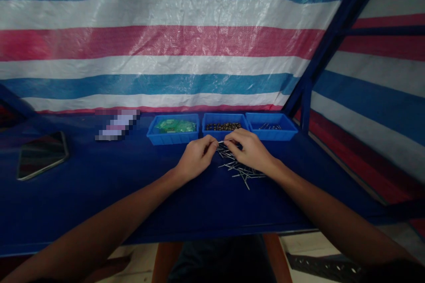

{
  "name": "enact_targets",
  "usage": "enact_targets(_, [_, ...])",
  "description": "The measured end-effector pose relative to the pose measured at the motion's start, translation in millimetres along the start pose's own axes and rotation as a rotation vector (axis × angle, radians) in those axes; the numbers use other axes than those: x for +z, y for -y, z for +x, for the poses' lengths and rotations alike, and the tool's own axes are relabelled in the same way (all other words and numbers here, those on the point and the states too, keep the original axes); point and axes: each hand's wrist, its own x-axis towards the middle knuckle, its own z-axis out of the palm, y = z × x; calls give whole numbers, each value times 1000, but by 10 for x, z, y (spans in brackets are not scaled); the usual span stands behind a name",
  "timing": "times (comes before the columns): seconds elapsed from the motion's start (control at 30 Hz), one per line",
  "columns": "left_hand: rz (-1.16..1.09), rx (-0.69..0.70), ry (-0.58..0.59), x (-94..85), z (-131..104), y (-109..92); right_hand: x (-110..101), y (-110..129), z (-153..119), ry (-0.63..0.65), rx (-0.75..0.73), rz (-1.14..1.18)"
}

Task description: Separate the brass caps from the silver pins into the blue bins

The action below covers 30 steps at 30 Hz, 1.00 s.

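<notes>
My left hand (195,155) and my right hand (249,149) meet over the blue table, each closed in a pinch. Between their fingertips runs a thin metal rod (222,142), held at both ends; its exact kind is too small to tell. Below and beside my right hand lies a loose pile of similar metal rods (244,170), partly covered by that hand. Just beyond my hands stands a blue bin (226,133) of small brass-coloured parts, its front partly hidden by my fingers.
Left of that bin is a blue bin (174,138) with green plastic bags; to its right, another blue bin (277,134) holds a few thin metal pieces. A phone (43,154) and a blurred-out item (117,124) lie on the table (133,194) at left. Striped sheeting (159,44) hangs behind.
</notes>
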Motion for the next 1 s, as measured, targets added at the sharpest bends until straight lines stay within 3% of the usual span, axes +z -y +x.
enact_targets(0.23, [-15, 19, -46, 30, 2, 52, 51, -5, -8, 63, 35, 46])
enact_targets(0.53, [-6, -46, -81, -14, 26, 42, 50, -9, -16, -5, 62, 96])
enact_targets(1.0, [16, -28, -50, 6, 15, 44, 50, -17, -5, -85, 72, 104])
